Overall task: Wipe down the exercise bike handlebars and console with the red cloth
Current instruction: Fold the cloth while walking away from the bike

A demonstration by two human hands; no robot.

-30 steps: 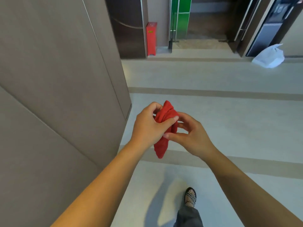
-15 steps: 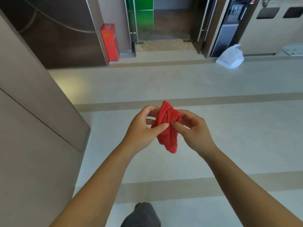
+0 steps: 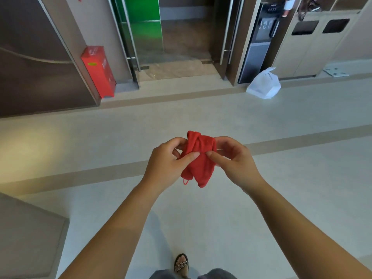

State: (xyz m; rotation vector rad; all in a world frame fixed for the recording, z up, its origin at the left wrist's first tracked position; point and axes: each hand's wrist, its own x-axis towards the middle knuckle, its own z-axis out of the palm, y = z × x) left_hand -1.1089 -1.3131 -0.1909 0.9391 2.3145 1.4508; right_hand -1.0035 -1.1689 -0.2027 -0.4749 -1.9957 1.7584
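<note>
A bunched red cloth hangs in front of me at mid-frame, over a pale tiled floor. My left hand pinches its left side between thumb and fingers. My right hand pinches its right side the same way. The cloth's lower ends and a small loop dangle below my fingers. No exercise bike, handlebars or console show in this view.
A grey wall corner juts in at the lower left. Ahead are an open doorway with green glass, a red box on the floor, a water dispenser, a white plastic bag and beige bins. My sandalled foot is below.
The view has swung right and forward, so the grey wall slid off to the left. Both hands kept hold of the cloth, which now hangs more spread between them.
</note>
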